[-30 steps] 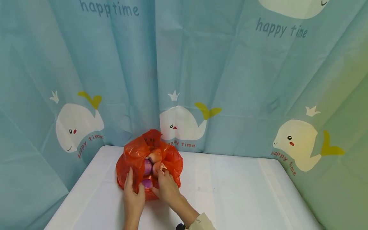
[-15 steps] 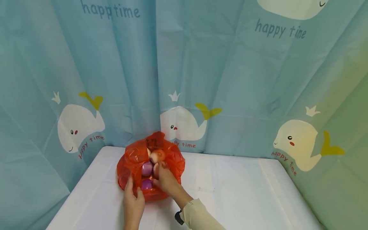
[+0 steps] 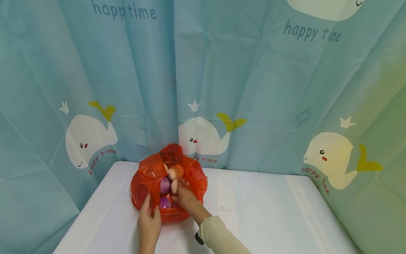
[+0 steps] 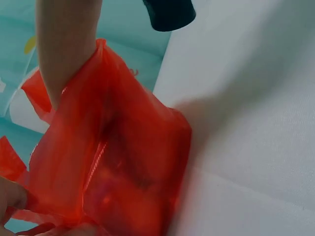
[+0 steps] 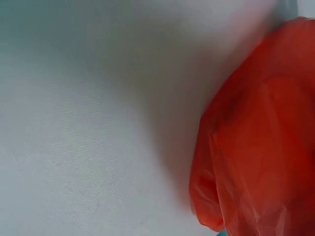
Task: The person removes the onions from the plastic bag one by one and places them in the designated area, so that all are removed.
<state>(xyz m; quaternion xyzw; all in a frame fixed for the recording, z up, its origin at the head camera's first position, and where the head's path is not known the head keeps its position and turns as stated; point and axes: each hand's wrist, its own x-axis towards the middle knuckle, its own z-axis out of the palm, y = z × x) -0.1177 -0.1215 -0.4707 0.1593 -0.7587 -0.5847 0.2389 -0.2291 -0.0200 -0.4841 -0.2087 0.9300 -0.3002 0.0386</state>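
Note:
An open red plastic bag (image 3: 146, 190) stands on the table, with several round onions in it. A purple onion (image 3: 165, 185) lies in the middle, another purple onion (image 3: 165, 202) lower down, and an orange onion (image 3: 176, 172) at the back. My left hand (image 3: 149, 220) holds the bag's near left rim, thumb and fingers on either side of the plastic. Inside the bag's mouth, my right hand (image 3: 186, 199) has its curled fingers on a pinkish onion (image 3: 175, 185), partly hidden by them. In the right wrist view only the bag's side shows, without the hand.
The white table (image 3: 253, 208) stretches to the right of the bag. Behind it hangs a blue curtain (image 3: 269, 88) printed with whales, close to the bag's back. A dark band (image 3: 199, 239) sits by the right sleeve (image 3: 219, 234).
My right hand has settled further over the pinkish onion, and its sleeve shows more. The bag's mouth has spread slightly on the right. My left hand stays at the bag's left rim.

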